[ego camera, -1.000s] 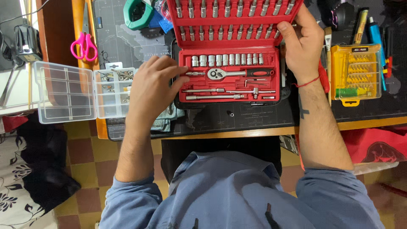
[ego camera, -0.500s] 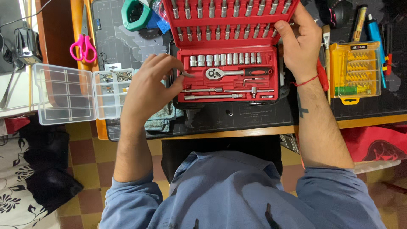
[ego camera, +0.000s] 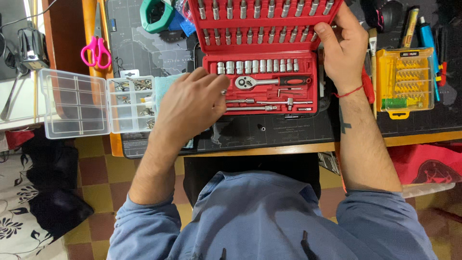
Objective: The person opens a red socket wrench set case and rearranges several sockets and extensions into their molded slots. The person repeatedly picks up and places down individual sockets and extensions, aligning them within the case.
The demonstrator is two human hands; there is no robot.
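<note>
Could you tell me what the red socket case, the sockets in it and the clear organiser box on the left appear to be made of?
Red socket case: probably moulded plastic, matte, with shaped recesses. Sockets: likely steel, bright chrome-like shine. Clear organiser box: transparent plastic; the surface shows through its dividers. The left hand rests at the case's edge.

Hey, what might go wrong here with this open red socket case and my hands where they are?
The red socket case lies open near the desk edge; a nudge from the left hand at its side might shift it or shake sockets loose. The right hand grips the raised lid; letting go may drop it onto the left fingers.
</note>
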